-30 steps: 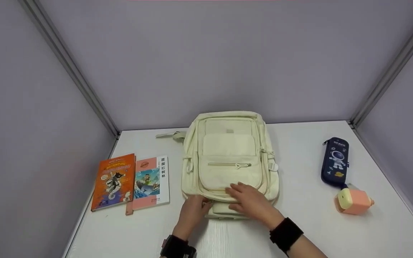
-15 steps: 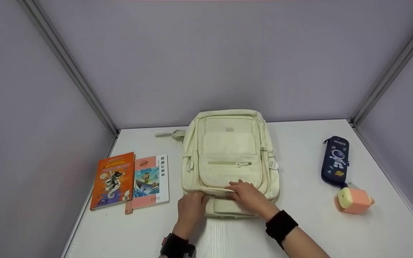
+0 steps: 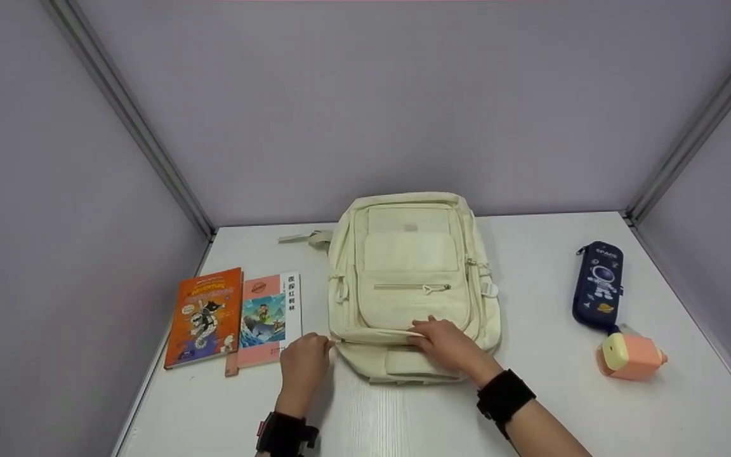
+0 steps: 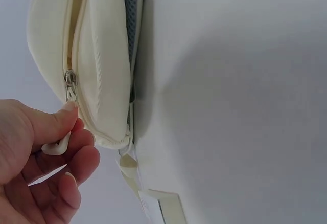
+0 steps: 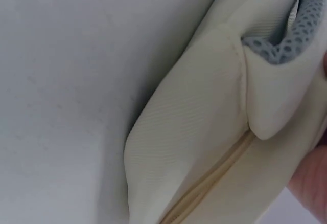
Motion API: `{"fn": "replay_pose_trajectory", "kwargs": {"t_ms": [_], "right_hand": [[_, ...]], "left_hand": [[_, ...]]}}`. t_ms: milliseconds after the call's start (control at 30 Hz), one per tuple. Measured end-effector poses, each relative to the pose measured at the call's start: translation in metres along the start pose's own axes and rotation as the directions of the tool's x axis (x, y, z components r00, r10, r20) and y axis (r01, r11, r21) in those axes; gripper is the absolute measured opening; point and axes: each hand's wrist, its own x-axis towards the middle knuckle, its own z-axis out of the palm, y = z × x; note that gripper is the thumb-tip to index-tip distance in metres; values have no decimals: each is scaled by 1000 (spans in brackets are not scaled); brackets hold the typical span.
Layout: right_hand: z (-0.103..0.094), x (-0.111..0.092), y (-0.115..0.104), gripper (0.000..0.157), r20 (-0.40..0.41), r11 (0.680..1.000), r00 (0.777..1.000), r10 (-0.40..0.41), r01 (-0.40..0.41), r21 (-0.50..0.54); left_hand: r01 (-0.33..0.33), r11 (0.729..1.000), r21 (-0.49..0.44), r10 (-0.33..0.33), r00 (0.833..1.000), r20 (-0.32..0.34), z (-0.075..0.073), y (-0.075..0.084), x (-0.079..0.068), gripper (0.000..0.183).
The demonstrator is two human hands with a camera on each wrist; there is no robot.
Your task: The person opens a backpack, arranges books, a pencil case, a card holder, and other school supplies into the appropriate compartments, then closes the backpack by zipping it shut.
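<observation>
A cream backpack (image 3: 411, 252) lies on the white table with its front pocket side up. At its near left corner my left hand (image 3: 305, 368) pinches a zipper pull (image 4: 57, 146) between thumb and fingers. The left wrist view shows the metal slider (image 4: 70, 77) on a zip whose two edges stand slightly apart above it. My right hand (image 3: 448, 346) grips the near edge of the backpack, fingers on top and thumb lower down. Only a little of that hand enters the right wrist view, at the right border; grey mesh lining (image 5: 291, 42) shows inside a fold there.
Left of the backpack lie an orange book (image 3: 204, 317) and a pink-and-white book (image 3: 267, 324). A dark blue pencil case (image 3: 599, 285) and a pink-and-yellow box-shaped item (image 3: 635, 357) are at the right. Grey panels (image 3: 403, 101) enclose the table's back and sides.
My left hand has moved left along the near edge to the corner with the zipper pull. My right hand stays on the near edge, and more of the backpack's near side shows.
</observation>
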Motion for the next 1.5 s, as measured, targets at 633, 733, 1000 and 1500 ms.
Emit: {"fn": "replay_pose_trajectory", "kwargs": {"t_ms": [633,733,1000,1500], "right_hand": [[-2,-3,0,36,92,999,996,22,-19,-36],[-2,-3,1,36,86,999,996,17,-13,-46],[-5,-4,-1,40,116,999,992,41,-37,-36],[-6,-2,-2,39,135,1000,991,24,-21,-21]], "left_hand": [[55,993,100,-55,998,3,13,-21,31,22],[46,992,114,-47,999,7,18,-24,38,18],[-6,992,125,6,1000,-2,24,-31,58,14],[-54,986,157,41,996,85,35,-32,84,17]]}}
